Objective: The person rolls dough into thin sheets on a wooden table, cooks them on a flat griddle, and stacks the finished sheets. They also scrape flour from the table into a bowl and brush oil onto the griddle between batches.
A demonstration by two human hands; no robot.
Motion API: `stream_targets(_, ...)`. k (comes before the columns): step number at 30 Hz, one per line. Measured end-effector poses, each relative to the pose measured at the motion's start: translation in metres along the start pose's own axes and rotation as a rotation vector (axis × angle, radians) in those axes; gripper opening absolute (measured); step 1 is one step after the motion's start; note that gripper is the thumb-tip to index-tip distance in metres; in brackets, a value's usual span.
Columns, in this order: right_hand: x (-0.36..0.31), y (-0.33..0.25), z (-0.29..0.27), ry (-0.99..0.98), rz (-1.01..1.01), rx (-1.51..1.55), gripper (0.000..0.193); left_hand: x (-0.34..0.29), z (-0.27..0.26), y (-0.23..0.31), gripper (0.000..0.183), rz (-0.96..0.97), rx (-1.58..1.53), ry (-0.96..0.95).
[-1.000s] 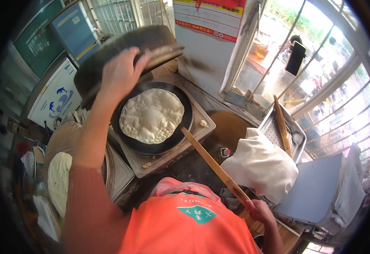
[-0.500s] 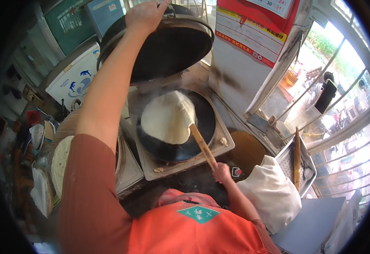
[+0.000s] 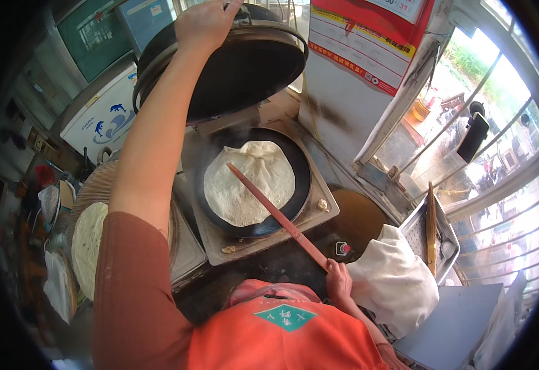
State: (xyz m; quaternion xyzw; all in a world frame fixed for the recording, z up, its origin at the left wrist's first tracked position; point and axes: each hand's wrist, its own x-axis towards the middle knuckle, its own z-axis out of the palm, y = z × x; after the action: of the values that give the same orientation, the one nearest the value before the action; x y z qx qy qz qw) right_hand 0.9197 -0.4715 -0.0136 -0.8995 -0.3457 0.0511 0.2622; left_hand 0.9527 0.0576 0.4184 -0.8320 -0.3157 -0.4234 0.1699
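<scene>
A round, pale flatbread (image 3: 245, 197) lies in the black griddle pan (image 3: 303, 179), its far edge rumpled. Over it reaches a long, flat wooden stick (image 3: 281, 222), its tip at the upper middle of the bread. My right hand (image 3: 339, 280) is closed round the stick's near end. Raised at the top, my left hand (image 3: 204, 28) grips the handle of the round, dark griddle lid (image 3: 245, 77), which stands tilted up behind the pan. Some of the left fingers are hidden behind the handle.
Left of the pan, a speckled flatbread (image 3: 87, 246) rests on a round ribbed mat (image 3: 100, 185). A white cloth bundle (image 3: 396, 277) sits to the right, beside a metal tray (image 3: 448, 246) with a wooden stick. Barred windows (image 3: 497, 154) line the right side.
The flatbread, lifted and draped over the stick before, now lies spread in the pan. My right hand has drawn back toward me, and the stick shows above the bread. The lid stays raised.
</scene>
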Motion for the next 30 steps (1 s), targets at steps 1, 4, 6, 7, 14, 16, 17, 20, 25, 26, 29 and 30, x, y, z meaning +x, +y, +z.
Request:
stream_targets(1,-0.011,0.002,0.007,-0.003,0.057,0.028,0.033,-0.001,0.000,0.000,0.056,0.045,0.020,0.081)
stream_targets(4,-0.031,0.007,0.016,-0.040,0.128,0.104,0.032,-0.005,0.002,-0.001,0.059,0.080,0.011,0.163)
stream_targets(6,-0.037,0.011,0.019,-0.052,0.154,0.146,0.032,-0.008,0.004,-0.003,0.059,0.099,-0.002,0.186)
stream_targets(7,-0.038,0.013,0.019,-0.054,0.164,0.160,0.032,-0.010,0.004,-0.004,0.059,0.124,0.000,0.204)
stream_targets(14,-0.026,0.020,0.030,-0.306,0.428,0.421,0.016,-0.031,-0.002,0.007,0.053,0.143,0.009,0.240)
stream_targets(16,-0.017,0.016,0.041,-0.343,0.520,0.663,0.024,-0.040,-0.005,0.011,0.052,0.147,0.013,0.253)
stream_targets(17,-0.013,0.015,0.047,-0.398,0.609,0.797,0.028,-0.044,-0.007,0.014,0.052,0.141,0.021,0.249)
stream_targets(20,-0.004,0.009,0.067,-0.458,0.584,0.858,0.033,-0.057,-0.012,0.020,0.051,0.161,-0.008,0.262)
stream_targets(25,-0.015,0.010,0.083,-0.541,0.487,0.910,0.037,-0.074,-0.017,0.026,0.050,0.187,-0.021,0.236)
stream_targets(26,-0.017,0.010,0.083,-0.557,0.483,0.914,0.038,-0.077,-0.017,0.027,0.049,0.197,-0.016,0.257)
stream_targets(29,-0.010,0.004,0.084,-0.593,0.428,0.934,0.038,-0.083,-0.016,0.031,0.053,0.213,0.006,0.294)
stream_targets(30,-0.002,-0.001,0.084,-0.629,0.474,0.898,0.039,-0.086,-0.015,0.032,0.051,0.209,-0.004,0.302)
